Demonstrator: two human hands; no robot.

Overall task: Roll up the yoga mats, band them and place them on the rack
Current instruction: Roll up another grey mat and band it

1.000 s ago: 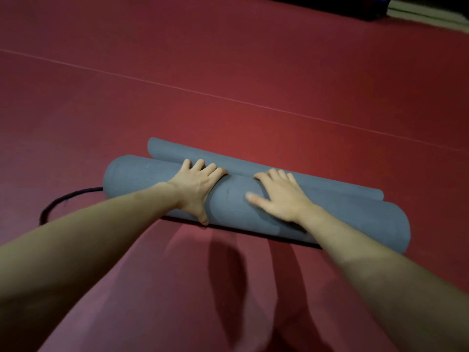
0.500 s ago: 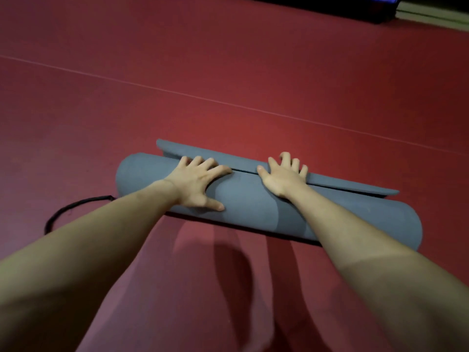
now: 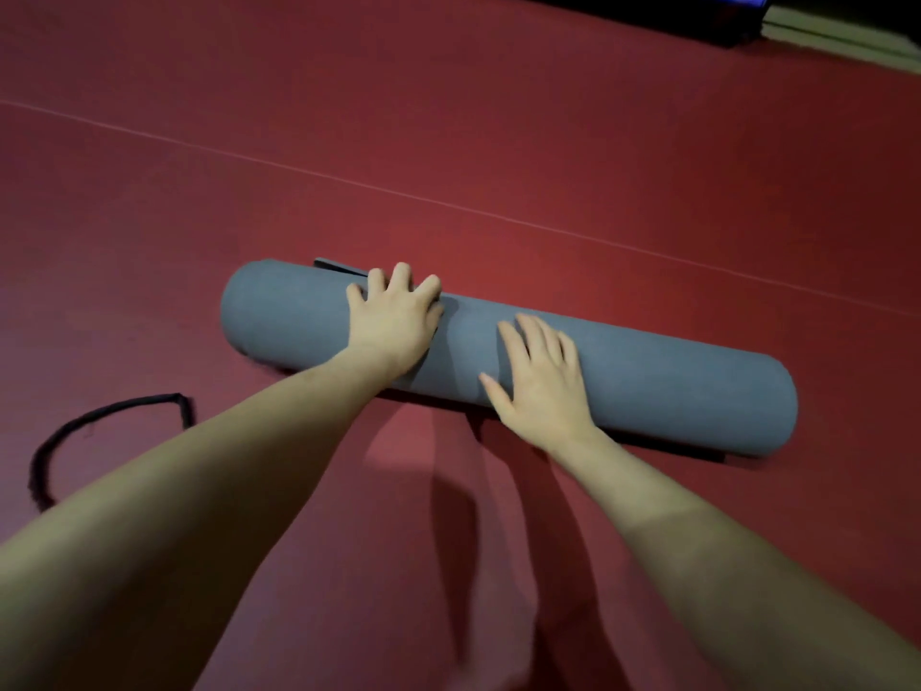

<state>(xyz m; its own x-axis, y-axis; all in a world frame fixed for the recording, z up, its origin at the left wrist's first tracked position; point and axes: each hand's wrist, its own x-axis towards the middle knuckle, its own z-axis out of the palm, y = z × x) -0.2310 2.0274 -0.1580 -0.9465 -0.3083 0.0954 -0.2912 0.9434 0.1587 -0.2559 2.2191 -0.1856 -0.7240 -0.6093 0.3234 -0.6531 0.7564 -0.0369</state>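
A grey-blue yoga mat point(image 3: 663, 386) lies rolled into a thick cylinder across the red floor, slanting from upper left to lower right. Only a short sliver of its loose end shows behind the roll near the left. My left hand point(image 3: 393, 321) presses flat on top of the roll left of its middle, fingers spread over the far side. My right hand point(image 3: 543, 376) rests flat on the roll's middle with fingers straight. A black band point(image 3: 65, 431) lies in a loop on the floor to the left, apart from the mat, partly hidden by my left forearm.
Red floor point(image 3: 498, 117) stretches all around, crossed by a thin pale line behind the mat. A dark object point(image 3: 697, 17) and a pale floor edge sit at the far top right.
The mat's flat tail has been rolled up almost fully and the roll has moved away from me. My right hand has shifted back to the near side of the roll.
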